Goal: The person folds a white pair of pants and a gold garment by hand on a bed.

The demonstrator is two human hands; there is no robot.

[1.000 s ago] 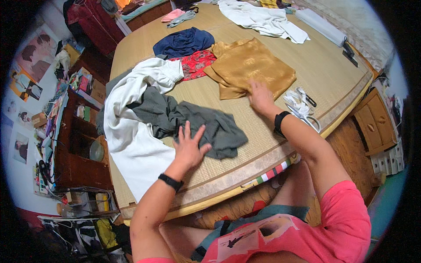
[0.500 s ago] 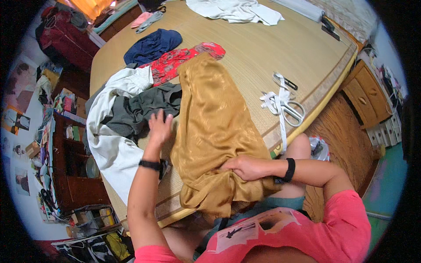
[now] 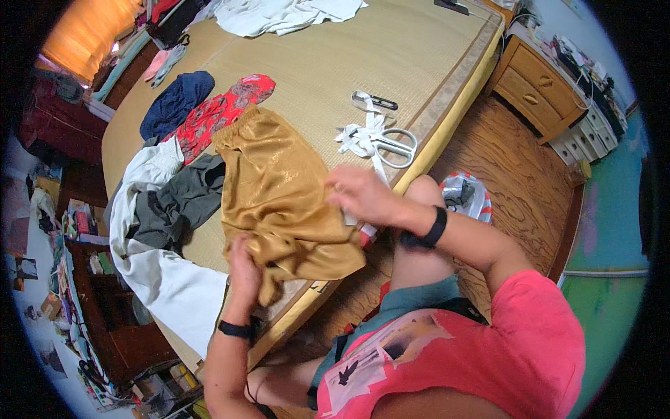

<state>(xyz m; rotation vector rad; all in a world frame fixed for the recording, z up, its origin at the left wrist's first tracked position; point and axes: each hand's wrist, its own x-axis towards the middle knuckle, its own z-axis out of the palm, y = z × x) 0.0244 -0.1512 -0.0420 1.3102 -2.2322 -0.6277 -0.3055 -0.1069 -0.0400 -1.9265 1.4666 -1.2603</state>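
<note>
A pair of golden satin shorts point(image 3: 276, 181) lies on the woven mat of the bed, its gathered waistband away from me and its rumpled leg ends near the bed's edge. My left hand point(image 3: 246, 274) is closed on the cloth at the near left leg. Beside the right edge of the shorts is my right hand point(image 3: 363, 197), its fingers bent towards the cloth but blurred, so their grip does not show clearly.
White-handled scissors point(image 3: 394, 148), white tape point(image 3: 363, 137) and a black-handled tool point(image 3: 384, 103) lie to the right. Grey cloth point(image 3: 181, 199), white trousers point(image 3: 164, 272), red patterned cloth point(image 3: 216, 115) and navy cloth point(image 3: 178, 105) lie to the left. A plastic bag point(image 3: 467, 197) stands on the floor.
My left hand has come down from beside the grey cloth onto the shorts' near leg. My right hand has left the bunched cloth and moved up their right edge. The shorts lie more spread out.
</note>
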